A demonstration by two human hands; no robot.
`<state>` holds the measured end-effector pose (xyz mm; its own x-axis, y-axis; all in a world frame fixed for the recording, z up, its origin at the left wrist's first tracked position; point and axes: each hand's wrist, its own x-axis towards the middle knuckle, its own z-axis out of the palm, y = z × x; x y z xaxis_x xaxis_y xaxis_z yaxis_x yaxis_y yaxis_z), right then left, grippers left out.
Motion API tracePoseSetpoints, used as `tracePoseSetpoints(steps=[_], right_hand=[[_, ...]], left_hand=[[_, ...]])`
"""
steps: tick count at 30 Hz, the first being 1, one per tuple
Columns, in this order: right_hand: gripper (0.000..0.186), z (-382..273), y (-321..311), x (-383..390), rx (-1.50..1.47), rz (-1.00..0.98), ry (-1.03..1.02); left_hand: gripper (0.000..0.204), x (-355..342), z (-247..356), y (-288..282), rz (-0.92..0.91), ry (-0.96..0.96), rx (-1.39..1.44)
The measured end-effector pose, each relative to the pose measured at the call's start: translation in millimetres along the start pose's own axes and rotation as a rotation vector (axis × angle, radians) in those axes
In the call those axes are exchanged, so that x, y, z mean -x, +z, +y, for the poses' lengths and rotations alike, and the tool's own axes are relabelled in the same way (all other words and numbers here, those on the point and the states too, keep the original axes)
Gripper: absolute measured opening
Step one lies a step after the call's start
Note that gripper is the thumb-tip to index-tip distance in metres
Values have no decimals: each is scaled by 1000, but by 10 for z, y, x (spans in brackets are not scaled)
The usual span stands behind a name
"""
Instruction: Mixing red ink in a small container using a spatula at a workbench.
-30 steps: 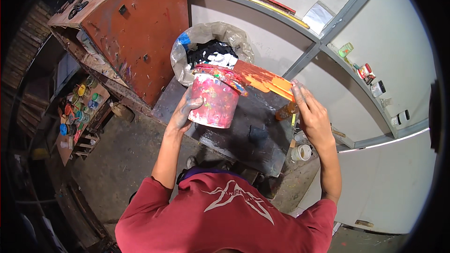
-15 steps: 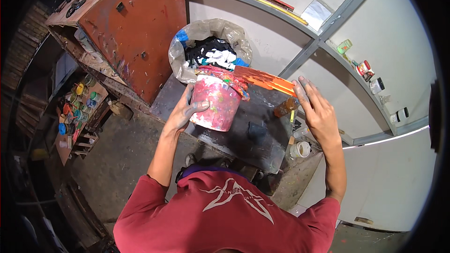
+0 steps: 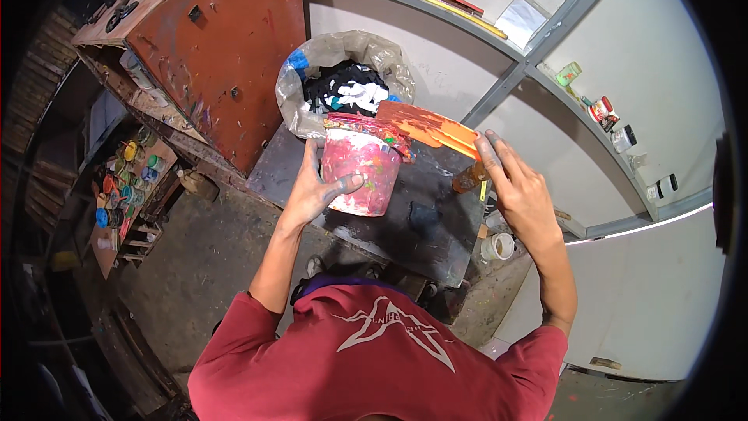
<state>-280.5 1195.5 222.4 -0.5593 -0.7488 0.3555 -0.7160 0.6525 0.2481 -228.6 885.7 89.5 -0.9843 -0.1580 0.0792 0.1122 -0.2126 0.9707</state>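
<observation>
Left hand (image 3: 312, 191) wraps the bucket (image 3: 362, 171), thumb pressed against it, above the worktop (image 3: 448, 248) inside its near edge; right hand (image 3: 522, 191) is at the scraper's (image 3: 436, 129) end, pinching or not, can't tell! Bucket looks stiff, slick-rimmed: best held by its wall; scraper seems light.

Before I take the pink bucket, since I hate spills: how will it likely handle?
The bucket is probably stiff: the left hand leaves no visible dent. Being round, it could roll if laid sideways. Its paint-caked rim may feel tacky.
</observation>
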Motion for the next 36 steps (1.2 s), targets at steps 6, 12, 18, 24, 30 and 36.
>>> tracePoseSetpoints(steps=[6,12,18,24,30,36], right_hand=[[75,58,-129,-128,-345,-173,69],[57,149,-121,-208,-912,-224,314],[57,255,-127,31,-645,-60,153],[61,321,-173,147,-651,-144,237],[64,308,-184,147,-648,-168,195],[64,342,-199,139,-673,-214,199]], left_hand=[[78,12,-18,11,20,25,-66],[99,-33,-99,-85,-25,20,86],[102,13,-67,-160,-21,19,189],[108,-24,-81,-247,-59,10,254],[107,-26,-29,-193,-56,21,238],[100,-15,-3,-178,-54,18,224]])
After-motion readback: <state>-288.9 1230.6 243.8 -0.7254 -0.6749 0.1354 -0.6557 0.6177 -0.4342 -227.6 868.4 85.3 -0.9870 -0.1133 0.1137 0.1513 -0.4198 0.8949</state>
